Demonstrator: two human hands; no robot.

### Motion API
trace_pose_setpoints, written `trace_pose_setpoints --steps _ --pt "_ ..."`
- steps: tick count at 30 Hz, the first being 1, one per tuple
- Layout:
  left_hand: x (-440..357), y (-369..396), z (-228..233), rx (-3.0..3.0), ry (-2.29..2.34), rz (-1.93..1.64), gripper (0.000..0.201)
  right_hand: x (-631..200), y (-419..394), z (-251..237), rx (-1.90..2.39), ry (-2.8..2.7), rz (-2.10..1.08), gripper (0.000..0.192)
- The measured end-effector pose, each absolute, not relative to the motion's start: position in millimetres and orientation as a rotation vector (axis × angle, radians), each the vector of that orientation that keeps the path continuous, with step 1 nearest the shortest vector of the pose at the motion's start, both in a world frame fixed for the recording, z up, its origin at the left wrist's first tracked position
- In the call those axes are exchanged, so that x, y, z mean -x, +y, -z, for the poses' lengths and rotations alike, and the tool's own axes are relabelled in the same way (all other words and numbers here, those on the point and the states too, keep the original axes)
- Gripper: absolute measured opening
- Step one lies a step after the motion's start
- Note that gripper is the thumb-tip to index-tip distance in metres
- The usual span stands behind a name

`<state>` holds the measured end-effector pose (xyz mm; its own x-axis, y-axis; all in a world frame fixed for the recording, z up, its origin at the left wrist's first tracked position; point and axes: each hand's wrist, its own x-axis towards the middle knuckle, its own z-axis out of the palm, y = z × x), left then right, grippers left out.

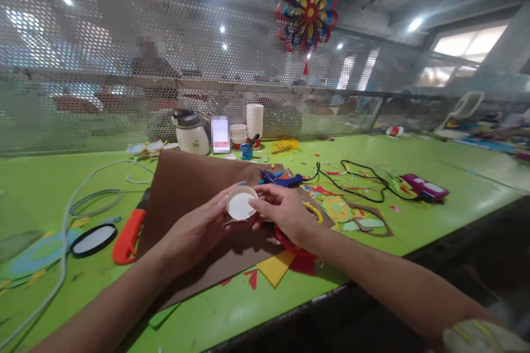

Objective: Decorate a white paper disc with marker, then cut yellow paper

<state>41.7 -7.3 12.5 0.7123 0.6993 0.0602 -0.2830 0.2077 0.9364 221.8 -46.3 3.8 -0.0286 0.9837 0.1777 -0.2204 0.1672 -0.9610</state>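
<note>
So the main thing here is a small round white paper piece [240, 207], flat white middle with a thin raised rim, like a little cup seen from its open end. Can't really tell how deep it is. It's held up over a big brown sheet [186, 182] on the green bench [186, 331]. The left hand [202, 212] grips it from the side, and the right hand [285, 212] pinches the other edge, thumb over the rim, so fingers cover bits of it.

Just past the right hand there's a blue glue gun [285, 178], and that hand partly blocks some red loops [285, 240]. The brown sheet hides part of an orange handle [128, 237] on the left.

Count: one white piece in hand, one glue gun, one orange handle, one kettle [192, 137], one phone [221, 133], one blue jar [246, 151], one purple box [426, 187], two stacks of paper cups [254, 121] at the back. Paper scraps [337, 208]? Way too many to count.
</note>
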Motion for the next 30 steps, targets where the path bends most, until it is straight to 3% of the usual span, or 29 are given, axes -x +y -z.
trace_pose_setpoints --steps 18,24,30 --pt "-30 -4 -10 -1.066 0.478 -0.758 0.041 -220 -48 3 0.913 -1.248 -1.229 0.048" --pt "-32 5 -4 -1.047 0.694 -0.872 0.029 -229 -55 5 1.065 -1.331 -0.867 0.024" --pt "-31 7 1 -1.005 0.682 -0.897 0.032 -231 -73 -25 0.989 -1.619 -0.92 0.045"
